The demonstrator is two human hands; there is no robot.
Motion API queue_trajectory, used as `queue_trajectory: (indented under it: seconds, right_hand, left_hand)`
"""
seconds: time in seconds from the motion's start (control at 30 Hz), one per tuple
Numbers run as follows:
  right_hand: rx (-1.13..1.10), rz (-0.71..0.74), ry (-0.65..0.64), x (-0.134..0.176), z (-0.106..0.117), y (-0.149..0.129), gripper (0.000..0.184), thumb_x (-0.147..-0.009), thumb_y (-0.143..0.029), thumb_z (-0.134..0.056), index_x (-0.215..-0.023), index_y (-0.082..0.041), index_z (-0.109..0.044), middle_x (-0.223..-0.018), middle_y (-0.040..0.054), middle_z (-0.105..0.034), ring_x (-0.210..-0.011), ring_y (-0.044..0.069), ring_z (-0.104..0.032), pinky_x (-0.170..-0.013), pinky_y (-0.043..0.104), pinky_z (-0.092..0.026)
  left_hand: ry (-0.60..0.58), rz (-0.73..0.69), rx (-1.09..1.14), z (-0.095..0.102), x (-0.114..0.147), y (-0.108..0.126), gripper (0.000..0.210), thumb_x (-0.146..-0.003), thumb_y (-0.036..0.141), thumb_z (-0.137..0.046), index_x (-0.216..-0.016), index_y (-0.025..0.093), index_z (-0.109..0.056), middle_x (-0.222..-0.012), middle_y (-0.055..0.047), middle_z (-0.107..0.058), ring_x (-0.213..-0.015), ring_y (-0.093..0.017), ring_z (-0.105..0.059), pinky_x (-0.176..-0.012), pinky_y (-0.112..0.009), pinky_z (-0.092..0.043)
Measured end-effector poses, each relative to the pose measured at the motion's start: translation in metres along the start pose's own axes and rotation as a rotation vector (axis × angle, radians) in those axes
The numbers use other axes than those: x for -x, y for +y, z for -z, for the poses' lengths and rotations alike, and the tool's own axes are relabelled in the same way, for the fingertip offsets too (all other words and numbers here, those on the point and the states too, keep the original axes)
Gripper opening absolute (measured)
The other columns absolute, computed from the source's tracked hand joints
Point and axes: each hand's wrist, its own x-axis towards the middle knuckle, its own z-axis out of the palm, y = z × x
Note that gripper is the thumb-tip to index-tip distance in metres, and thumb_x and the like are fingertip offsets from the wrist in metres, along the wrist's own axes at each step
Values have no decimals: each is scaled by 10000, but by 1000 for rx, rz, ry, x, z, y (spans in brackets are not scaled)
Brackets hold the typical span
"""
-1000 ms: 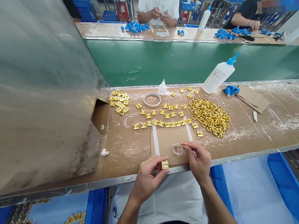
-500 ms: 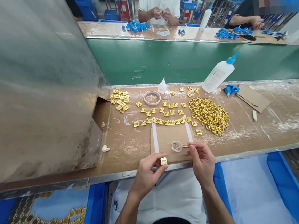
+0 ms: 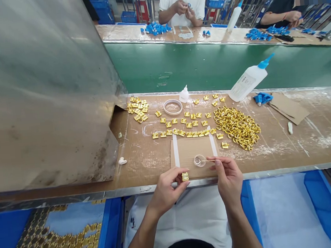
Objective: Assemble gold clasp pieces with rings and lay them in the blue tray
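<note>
Between thumb and fingers, my left hand (image 3: 170, 187) pinches a small square gold piece (image 3: 185, 176) just over the bench's front edge. My right hand (image 3: 228, 176) is closed on a thin stick (image 3: 211, 160), whose tip is in a small clear round cup (image 3: 199, 160). Under the cup lies a cardboard pad (image 3: 195, 148) with a white strip along each side. Loose rows of similar gold pieces (image 3: 194, 134) lie behind the pad. To their right is a heap of gold rings (image 3: 238, 127).
A roll of tape (image 3: 173, 107), a small dropper bottle (image 3: 184, 94) and a leaning large bottle (image 3: 248, 82) stand at the back. A metal housing (image 3: 41, 96) blocks the left. Blue trays (image 3: 328, 198) flank my lap. Two people work across the green divider (image 3: 192, 63).
The whole view has shifted slightly, so the bench things appear farther right. Both hands keep their grips, and the stick's tip stays in the cup. Across the divider, a co-worker's hands have moved.
</note>
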Motion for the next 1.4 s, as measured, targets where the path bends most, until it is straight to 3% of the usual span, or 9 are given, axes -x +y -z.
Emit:
queue_trajectory:
  seconds: [0.23, 0.5, 0.9, 1.4]
  right_hand:
    - [-34, 13, 17, 5, 4, -7, 205, -941, -400, -696, -909, -198, -677, -879, 78, -797, -789, 208, -765, -659, 304, -611]
    - [-153, 97, -151, 33, -9, -34, 95, -968, -298, -694, -944, -208, -673, -864, 54, -776, -730, 200, -787, -534, 259, -637]
    - [-164, 21, -217, 42, -24, -22, 35, -978, -244, -671, -973, -210, -668, -917, 67, -791, -780, 205, -801, -538, 236, -648]
    - [-36, 66, -224, 42, -24, -18, 91, -970, -290, -680, -945, -204, -698, -872, 72, -809, -775, 212, -804, -629, 281, -684]
  left_hand:
    - [0, -1, -7, 0, 1, -1, 195, -881, 254, -658, -1033, 166, -743, -727, -17, -680, -635, -141, -607, -644, -246, -526]
    - [13, 57, 81, -3, 2, -3, 234, -858, 261, -688, -1046, 135, -746, -782, -48, -736, -675, -149, -675, -623, -225, -547]
    - [30, 29, 150, -4, 2, -1, 201, -835, 183, -693, -1021, 125, -744, -800, -54, -766, -677, -146, -711, -642, -222, -593]
    - [18, 26, 83, -4, 3, -4, 229, -869, 215, -674, -1063, 116, -742, -859, -90, -777, -736, -178, -733, -668, -244, -592]
